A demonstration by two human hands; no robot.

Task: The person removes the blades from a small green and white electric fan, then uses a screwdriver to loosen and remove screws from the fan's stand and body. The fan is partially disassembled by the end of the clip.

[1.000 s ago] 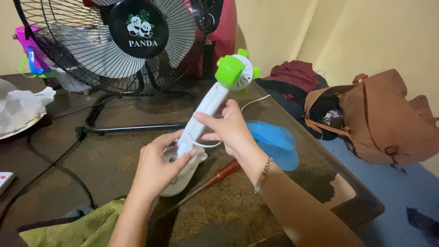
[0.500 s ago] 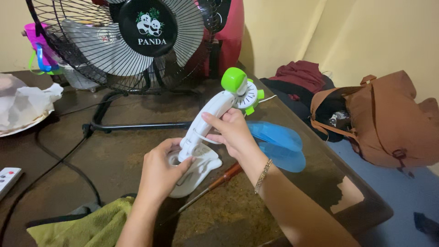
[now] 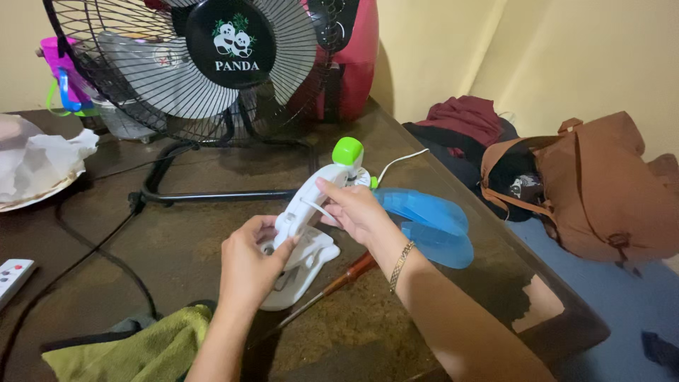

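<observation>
I hold a small white clip fan (image 3: 311, 198) with a green motor cap over the dark table (image 3: 177, 233). My left hand (image 3: 247, 265) grips its white clip base at the lower end. My right hand (image 3: 353, 209) wraps the white neck just below the green cap. The fan leans low, its head pointing away from me. Its blue translucent blade (image 3: 428, 223) lies on the table to the right of my right hand, detached. A screwdriver (image 3: 329, 286) with a reddish-brown handle lies under my right forearm.
A large black wire-cage fan (image 3: 198, 64) stands at the back, its cable (image 3: 92, 247) running across the table. Crumpled paper (image 3: 35, 163) sits at left, a green cloth (image 3: 127, 346) near me, a remote (image 3: 10, 276) at far left. A brown backpack (image 3: 594, 191) lies on the floor at right.
Both hands have tilted the small fan downward and away, so its green head now sits lower and closer to the table. The white front of the head has turned out of sight.
</observation>
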